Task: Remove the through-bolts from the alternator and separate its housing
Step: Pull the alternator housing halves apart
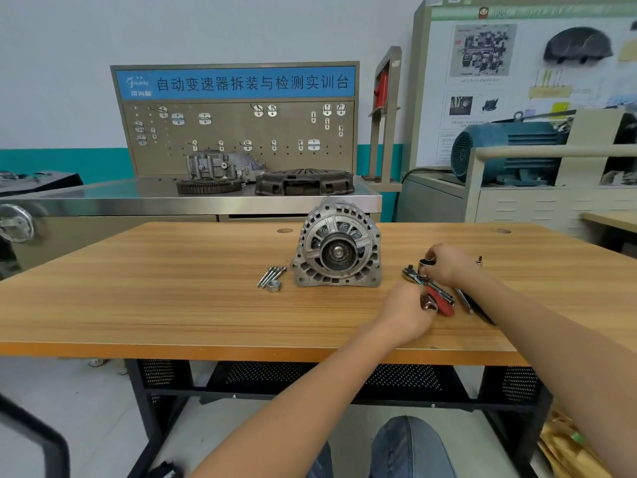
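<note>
Alternator [337, 248] stands on edge near the middle of the wooden table [138, 288], pulley face toward you, housing unseparated. Four through-bolts [271, 276] and a nut [274, 286] lie just left of it. Your left hand [405, 313] grips the red ratchet handle [439, 303]; your right hand [448, 265] pinches the socket [427, 262]. The alternator lies forward and left of both hands, nearer your left.

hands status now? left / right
Left hand: grip closed on the ratchet handle.
Right hand: grip pinching the socket at the ratchet head.
</note>
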